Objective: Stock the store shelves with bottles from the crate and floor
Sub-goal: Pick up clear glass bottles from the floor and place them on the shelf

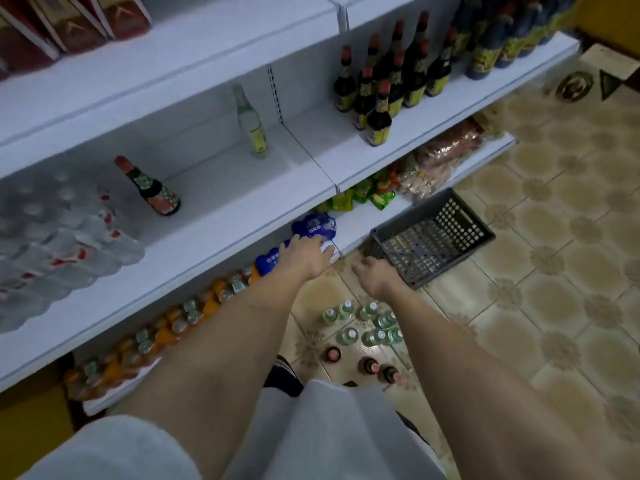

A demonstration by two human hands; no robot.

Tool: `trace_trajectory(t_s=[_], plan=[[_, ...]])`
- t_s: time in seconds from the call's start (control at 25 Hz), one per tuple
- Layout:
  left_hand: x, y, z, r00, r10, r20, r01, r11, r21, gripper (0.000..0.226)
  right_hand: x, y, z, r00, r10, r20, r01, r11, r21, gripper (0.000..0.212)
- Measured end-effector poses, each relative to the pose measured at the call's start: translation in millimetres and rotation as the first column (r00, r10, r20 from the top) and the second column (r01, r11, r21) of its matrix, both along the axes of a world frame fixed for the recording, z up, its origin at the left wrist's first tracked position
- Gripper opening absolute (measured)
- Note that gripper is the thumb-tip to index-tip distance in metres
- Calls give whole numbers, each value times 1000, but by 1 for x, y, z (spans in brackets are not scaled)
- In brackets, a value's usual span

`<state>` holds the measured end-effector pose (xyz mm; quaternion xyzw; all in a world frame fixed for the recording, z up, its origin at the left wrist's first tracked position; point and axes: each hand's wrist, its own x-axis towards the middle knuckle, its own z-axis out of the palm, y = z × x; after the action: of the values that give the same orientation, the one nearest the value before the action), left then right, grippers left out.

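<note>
Several clear green-tinted bottles [367, 323] stand on the tiled floor between my arms, with three dark red-capped bottles [370, 367] just below them. A grey plastic crate [436, 233] lies tilted on the floor against the bottom shelf and looks empty. My left hand [304, 256] reaches down to the bottom shelf and rests on blue packs [313, 226]; whether it grips them I cannot tell. My right hand [375, 273] hovers beside the crate's near corner with fingers curled and nothing visibly in it. One dark bottle [152, 188] and one clear bottle [251, 123] stand on the middle shelf [221, 216].
Dark sauce bottles [388, 81] crowd the right part of the middle shelf. Wrapped water bottles [52, 237] fill its left end. Orange drink bottles [156, 334] line the bottom shelf, snack bags [374, 192] farther right. Red boxes [69, 22] sit on the top shelf. Patterned tile floor [554, 271] lies right.
</note>
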<state>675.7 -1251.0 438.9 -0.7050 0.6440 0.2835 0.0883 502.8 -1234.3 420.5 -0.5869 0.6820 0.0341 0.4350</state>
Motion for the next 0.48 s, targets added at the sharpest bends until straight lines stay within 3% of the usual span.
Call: trace_trajectory(t_s=[0.24,0.36,0.48], plan=[[13,-11,-74,993,-77,-91,92,982,167,43,13,25,-73,989,-139,-39,143,980,135,48],[16,-26,-132,977,-122,-173,170,939,298,43,26,25,-116,920,-382,-85,391,894,221,47],[30,-32,-201,981,-48,-189,121,911,395,36,40,19,-171,900,-427,-89,432,846,311,45]])
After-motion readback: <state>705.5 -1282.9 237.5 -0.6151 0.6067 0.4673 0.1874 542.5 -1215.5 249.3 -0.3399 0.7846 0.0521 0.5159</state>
